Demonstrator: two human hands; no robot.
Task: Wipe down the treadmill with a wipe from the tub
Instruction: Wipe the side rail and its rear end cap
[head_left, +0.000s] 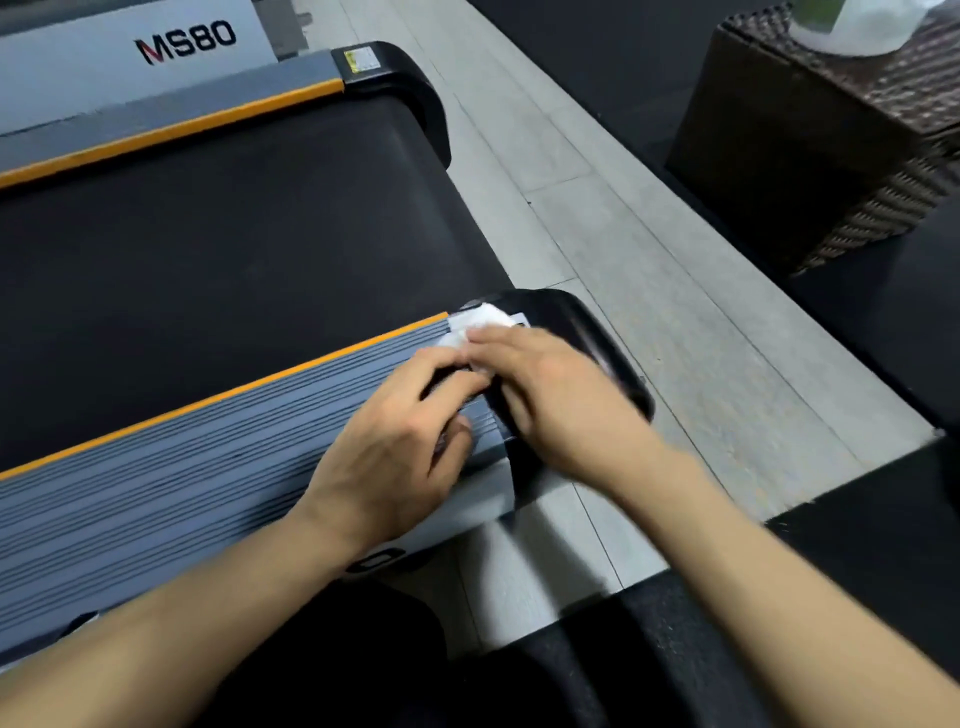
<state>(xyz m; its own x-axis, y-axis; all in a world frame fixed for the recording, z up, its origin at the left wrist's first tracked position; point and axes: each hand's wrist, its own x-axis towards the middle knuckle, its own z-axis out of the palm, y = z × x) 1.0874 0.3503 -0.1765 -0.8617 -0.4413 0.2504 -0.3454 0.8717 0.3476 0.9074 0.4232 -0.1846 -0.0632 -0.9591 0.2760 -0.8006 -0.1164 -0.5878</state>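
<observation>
We see both hands meet at the near rail's end: the left hand (395, 441) lies on the ribbed rail (182, 483), and the right hand (550, 395) sits just right of it, over the end cap (587, 332). The wipe (475, 322) lies under and just beyond the fingertips of both, where rail meets cap. Beyond the hands runs the belt (234, 249), and behind the belt the far rail (171, 111) with its own cap (405, 78). Right of the right hand is the floor (649, 291), and farther right and behind stands a wicker box (810, 150) with a tub (857, 26) on top
</observation>
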